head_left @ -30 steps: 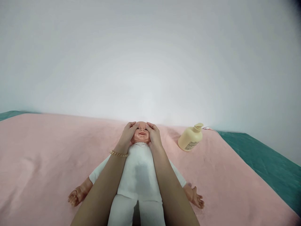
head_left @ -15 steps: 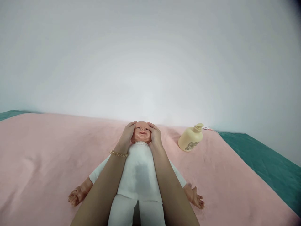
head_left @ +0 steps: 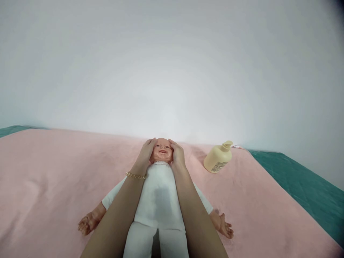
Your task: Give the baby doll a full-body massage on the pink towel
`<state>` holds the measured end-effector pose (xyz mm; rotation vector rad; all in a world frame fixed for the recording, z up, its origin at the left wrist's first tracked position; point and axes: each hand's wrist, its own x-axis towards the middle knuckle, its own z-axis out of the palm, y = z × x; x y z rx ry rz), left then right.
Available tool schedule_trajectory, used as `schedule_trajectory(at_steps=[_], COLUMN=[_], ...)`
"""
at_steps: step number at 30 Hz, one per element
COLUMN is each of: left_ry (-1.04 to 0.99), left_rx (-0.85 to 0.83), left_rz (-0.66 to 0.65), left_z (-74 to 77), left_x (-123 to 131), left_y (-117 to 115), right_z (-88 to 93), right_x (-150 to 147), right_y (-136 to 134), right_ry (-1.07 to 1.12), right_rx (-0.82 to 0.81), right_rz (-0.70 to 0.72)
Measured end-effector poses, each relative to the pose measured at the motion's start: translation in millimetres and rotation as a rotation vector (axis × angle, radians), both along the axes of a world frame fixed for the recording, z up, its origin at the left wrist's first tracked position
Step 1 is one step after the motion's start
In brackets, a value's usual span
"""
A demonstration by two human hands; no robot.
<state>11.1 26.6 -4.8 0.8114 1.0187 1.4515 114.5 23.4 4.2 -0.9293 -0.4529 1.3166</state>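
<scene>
A baby doll (head_left: 161,193) with a white cloth body lies face up, its head toward the wall and its plastic arms spread to both sides. My left hand (head_left: 147,152) cups one side of the doll's head, a gold-coloured bracelet (head_left: 135,175) on its wrist. Against the opposite side of the head rests my right hand (head_left: 177,152), likewise curved around it. The fingers of both hands lie close together, with their tips near the doll's forehead. Between my forearms the doll's torso shows a greyish patch.
A pale yellow pump bottle (head_left: 217,158) stands to the right of the doll's head. Under everything spreads a pink cloth (head_left: 53,172), with a green cover (head_left: 298,182) showing beyond its edges. A plain white wall (head_left: 172,71) rises behind.
</scene>
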Motion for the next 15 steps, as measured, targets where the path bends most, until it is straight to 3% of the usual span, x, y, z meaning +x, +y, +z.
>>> schedule_trajectory(at_steps=[6,15], left_ry=[0.131,0.161], left_rx=[-0.064,-0.071], left_rz=[-0.003,-0.006], left_z=[12.7,8.1], left_x=[-4,-10], left_y=[-10,-7], right_z=[-13.9,-16.5], right_x=[3,4], right_y=[6,5], right_ry=[-0.147,-0.160], right_rx=[0.083,0.075], right_rz=[0.022,0.056])
